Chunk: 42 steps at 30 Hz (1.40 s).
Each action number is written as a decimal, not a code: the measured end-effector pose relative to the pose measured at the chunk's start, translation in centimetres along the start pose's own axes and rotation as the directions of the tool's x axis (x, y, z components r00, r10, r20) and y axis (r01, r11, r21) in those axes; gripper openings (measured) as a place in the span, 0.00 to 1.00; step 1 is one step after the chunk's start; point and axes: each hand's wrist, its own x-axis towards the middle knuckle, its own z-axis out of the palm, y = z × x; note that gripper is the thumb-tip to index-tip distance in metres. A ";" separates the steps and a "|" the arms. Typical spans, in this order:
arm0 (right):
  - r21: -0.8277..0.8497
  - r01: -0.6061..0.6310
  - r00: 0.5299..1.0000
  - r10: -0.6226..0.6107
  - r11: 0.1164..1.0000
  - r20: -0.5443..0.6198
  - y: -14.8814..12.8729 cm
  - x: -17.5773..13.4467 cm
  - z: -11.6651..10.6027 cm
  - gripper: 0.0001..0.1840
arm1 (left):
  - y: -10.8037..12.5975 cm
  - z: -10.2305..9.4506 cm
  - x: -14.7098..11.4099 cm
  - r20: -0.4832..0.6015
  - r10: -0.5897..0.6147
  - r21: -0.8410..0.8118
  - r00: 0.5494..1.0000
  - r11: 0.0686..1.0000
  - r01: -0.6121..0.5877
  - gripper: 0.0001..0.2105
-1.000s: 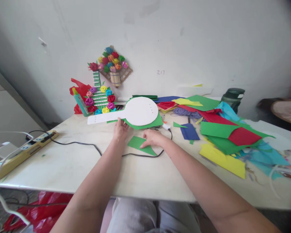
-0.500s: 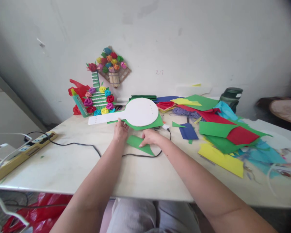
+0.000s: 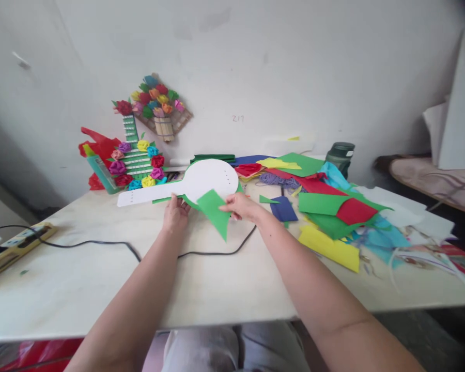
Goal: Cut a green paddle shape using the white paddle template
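ok so nearest is the person's lap in grey trousers (image 3: 203,351), then the bare front of the pale table (image 3: 217,297), with a black cable (image 3: 213,253) snaking across it short of the hands. Right hand (image 3: 234,206) has a green paper offcut (image 3: 213,214) pinched by one edge between thumb and fingers, lifted off the table in front of the round part of a white cutout (image 3: 211,178), I guess held by the edge so most of it hangs free. Left hand (image 3: 177,206) grips that cutout where its strip meets the round bit, thumb on top and fingers tucked under, probably because that narrow neck is easy to steady. Green paper (image 3: 164,200) peeks out from under it. Off to the right there's a heap of coloured scraps (image 3: 325,206), seemingly shoved aside for working room. Past the cutout, a glue bottle (image 3: 103,173) leans by a flowery guitar-shaped decoration (image 3: 134,160), and furthest back a paper bouquet (image 3: 160,106) is up against the wall
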 end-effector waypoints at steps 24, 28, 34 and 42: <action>0.174 0.104 0.732 0.043 0.979 -0.680 3.4 1.6 -6.4 0.19 | 0.3 0.3 -0.4 0.018 -0.081 -0.042 0.997 0.996 0.081 0.07; 0.294 0.107 0.877 0.049 0.950 -0.477 2.8 1.2 -4.9 0.12 | 0.5 0.5 -0.6 0.059 -0.107 -0.017 0.992 0.994 0.109 0.08; 0.550 0.137 0.870 0.165 0.824 -0.464 2.0 1.4 -2.9 0.10 | 0.8 1.0 -1.6 0.206 -0.138 0.017 0.969 0.990 0.137 0.12; 0.553 0.155 0.832 0.194 0.818 -0.519 1.4 1.7 0.5 0.09 | -0.7 0.8 -2.1 0.266 -0.178 0.155 0.947 0.978 0.140 0.15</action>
